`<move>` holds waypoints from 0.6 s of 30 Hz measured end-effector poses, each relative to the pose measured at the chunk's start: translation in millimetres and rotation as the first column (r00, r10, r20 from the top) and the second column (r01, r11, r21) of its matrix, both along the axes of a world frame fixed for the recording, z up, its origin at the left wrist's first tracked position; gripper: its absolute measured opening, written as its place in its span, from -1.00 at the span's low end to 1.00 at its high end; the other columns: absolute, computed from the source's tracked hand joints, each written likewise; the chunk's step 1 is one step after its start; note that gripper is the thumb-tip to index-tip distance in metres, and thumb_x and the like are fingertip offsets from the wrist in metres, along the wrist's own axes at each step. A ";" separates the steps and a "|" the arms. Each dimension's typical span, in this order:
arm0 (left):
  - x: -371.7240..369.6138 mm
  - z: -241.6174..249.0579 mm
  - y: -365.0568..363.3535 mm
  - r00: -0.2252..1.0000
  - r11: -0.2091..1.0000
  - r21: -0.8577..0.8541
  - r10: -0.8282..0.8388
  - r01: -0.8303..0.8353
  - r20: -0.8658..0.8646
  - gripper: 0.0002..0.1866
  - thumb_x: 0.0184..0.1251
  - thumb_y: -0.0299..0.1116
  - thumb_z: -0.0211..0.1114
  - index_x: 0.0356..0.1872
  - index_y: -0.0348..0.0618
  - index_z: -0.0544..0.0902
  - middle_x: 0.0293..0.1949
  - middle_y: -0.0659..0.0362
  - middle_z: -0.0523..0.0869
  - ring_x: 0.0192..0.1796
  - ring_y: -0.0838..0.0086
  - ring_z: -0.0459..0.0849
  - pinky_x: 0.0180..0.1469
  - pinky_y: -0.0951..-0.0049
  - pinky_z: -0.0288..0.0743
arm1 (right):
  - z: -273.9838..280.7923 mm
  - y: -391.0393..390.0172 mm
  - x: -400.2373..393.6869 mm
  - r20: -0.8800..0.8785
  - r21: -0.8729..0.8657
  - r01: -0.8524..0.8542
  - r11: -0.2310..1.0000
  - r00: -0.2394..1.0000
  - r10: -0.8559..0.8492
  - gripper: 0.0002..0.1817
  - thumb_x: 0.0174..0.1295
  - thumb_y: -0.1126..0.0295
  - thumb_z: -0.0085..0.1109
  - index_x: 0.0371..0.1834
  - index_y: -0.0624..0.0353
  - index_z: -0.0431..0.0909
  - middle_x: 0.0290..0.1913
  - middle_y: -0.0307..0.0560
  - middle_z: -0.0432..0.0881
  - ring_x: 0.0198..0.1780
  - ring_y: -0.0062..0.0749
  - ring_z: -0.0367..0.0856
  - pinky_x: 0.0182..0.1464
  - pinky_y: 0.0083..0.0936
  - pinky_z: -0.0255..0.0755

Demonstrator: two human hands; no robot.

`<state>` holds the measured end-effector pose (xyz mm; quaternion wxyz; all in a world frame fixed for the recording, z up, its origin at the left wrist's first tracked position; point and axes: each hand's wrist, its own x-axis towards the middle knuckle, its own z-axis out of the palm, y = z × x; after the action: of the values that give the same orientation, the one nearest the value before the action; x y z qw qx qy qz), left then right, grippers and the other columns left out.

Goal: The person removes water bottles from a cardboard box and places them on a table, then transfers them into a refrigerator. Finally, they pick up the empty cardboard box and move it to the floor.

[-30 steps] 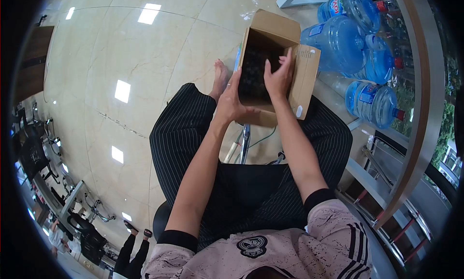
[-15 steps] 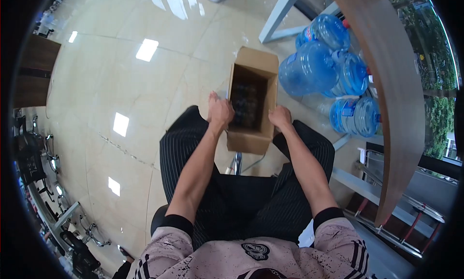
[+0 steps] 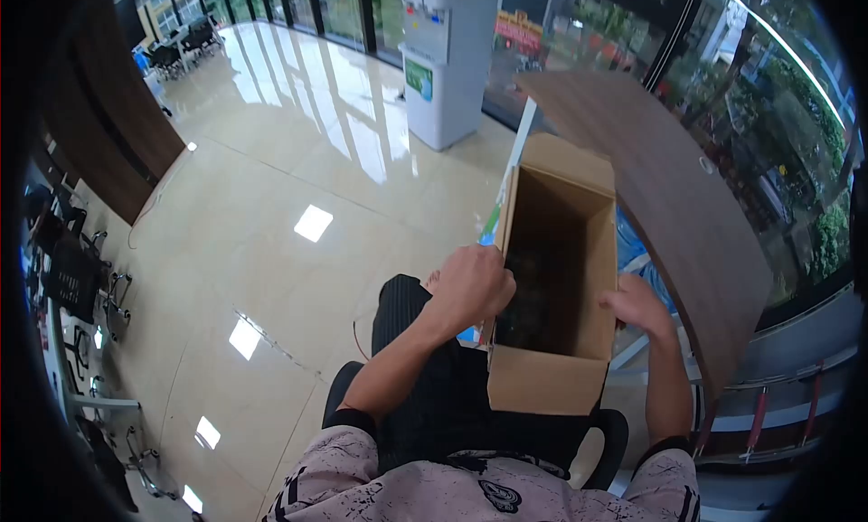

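An open cardboard box (image 3: 548, 383) is held up in front of me, above my knees, with its far and near flaps folded outward. My left hand (image 3: 475, 285) is closed over the upper edge of its left wall. On the opposite side, my right hand (image 3: 638, 303) grips the right wall, fingers curled and thumb by the rim. Dark shapes lie deep inside the box, too dim to name. Printed patches of green and blue show on the outer left side.
A curved wooden desk (image 3: 674, 165) stands close on the right, with blue water jugs (image 3: 635, 242) partly hidden beneath it. Farther off is a white water dispenser (image 3: 448, 79) by the windows. Office chairs (image 3: 77, 267) line the left. Metal rails with red bars (image 3: 759, 421) are at lower right.
Both hands have raised the box from near the floor, bringing it closer and to the right in view. My head has tilted up, so the dispenser and windows now show.
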<state>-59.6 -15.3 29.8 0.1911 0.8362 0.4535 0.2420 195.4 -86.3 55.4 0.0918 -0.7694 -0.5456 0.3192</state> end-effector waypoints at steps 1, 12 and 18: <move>-5.8 10.3 -11.4 1.000 1.000 0.006 -0.013 0.012 0.029 -0.71 0.01 -0.35 0.10 -0.74 -0.38 0.52 -0.65 -0.22 0.54 -0.46 -0.12 0.57 -0.29 0.04 0.48 | 9.0 -14.5 -1.2 0.020 0.044 -0.010 0.999 1.000 0.009 -0.72 -0.05 0.34 0.05 -0.59 0.42 0.54 -0.65 0.16 0.55 -0.56 -0.15 0.62 -0.43 -0.32 0.45; -25.1 25.0 -111.5 0.994 0.991 0.134 -0.033 0.020 0.102 -0.74 -0.05 -0.37 0.09 -0.73 -0.40 0.51 -0.65 -0.21 0.54 -0.48 -0.13 0.56 -0.29 0.01 0.47 | 30.2 -136.1 -36.6 0.008 0.373 -0.025 0.928 1.000 0.024 -0.76 -0.06 0.43 0.04 -0.57 0.48 0.53 -0.66 0.08 0.56 -0.64 -0.29 0.59 -0.58 -0.42 0.42; -35.7 24.0 -142.5 0.993 0.986 0.164 0.008 -0.027 0.118 -0.74 -0.03 -0.38 0.09 -0.73 -0.41 0.52 -0.64 -0.23 0.54 -0.49 -0.12 0.57 -0.33 0.03 0.48 | 50.1 -156.0 -60.3 -0.047 0.218 0.110 0.970 0.994 -0.102 -0.74 -0.01 0.41 0.04 -0.61 0.47 0.52 -0.68 0.09 0.55 -0.60 -0.12 0.59 -0.43 -0.32 0.46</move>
<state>-95.3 -157.8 53.7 0.1455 0.8294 0.4272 0.3291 135.1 -242.4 105.4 0.2029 -0.7768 -0.5340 0.2650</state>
